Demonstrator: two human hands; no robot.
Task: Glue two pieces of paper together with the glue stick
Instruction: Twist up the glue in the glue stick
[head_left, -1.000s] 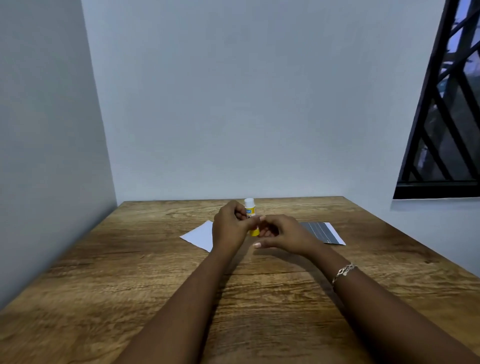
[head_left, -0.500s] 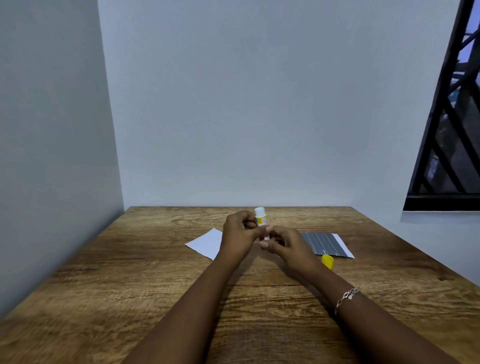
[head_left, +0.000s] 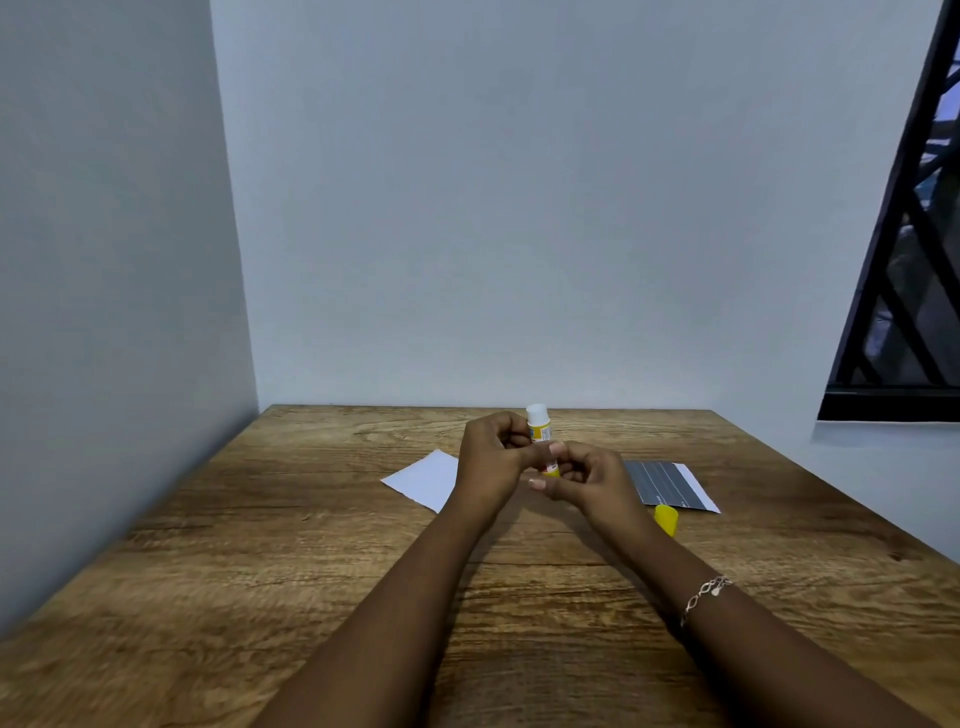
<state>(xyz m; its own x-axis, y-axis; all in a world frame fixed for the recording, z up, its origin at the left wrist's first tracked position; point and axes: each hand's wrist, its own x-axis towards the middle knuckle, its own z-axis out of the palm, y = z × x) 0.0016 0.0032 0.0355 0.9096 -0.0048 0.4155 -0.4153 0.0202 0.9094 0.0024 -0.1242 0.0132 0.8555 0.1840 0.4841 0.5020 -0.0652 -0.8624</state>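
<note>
I hold a yellow glue stick (head_left: 538, 426) upright above the wooden table (head_left: 311, 561), its white tip bare at the top. My left hand (head_left: 491, 457) grips its body. My right hand (head_left: 589, 478) pinches its yellow base from the right. The yellow cap (head_left: 666, 519) lies on the table beside my right wrist. A white sheet of paper (head_left: 423, 479) lies flat behind my left hand. A dark grey sheet with pale lines and a white edge (head_left: 670, 484) lies behind my right hand. Both sheets are partly hidden by my hands.
The table sits in a corner, with grey walls along its left (head_left: 104, 312) and far (head_left: 519, 208) sides. A dark barred window (head_left: 914, 291) is at the upper right. The near half of the table shows bare wood under my forearms.
The yellow cap has come off the glue stick and now lies on the table by my right wrist. Both hands stay on the stick.
</note>
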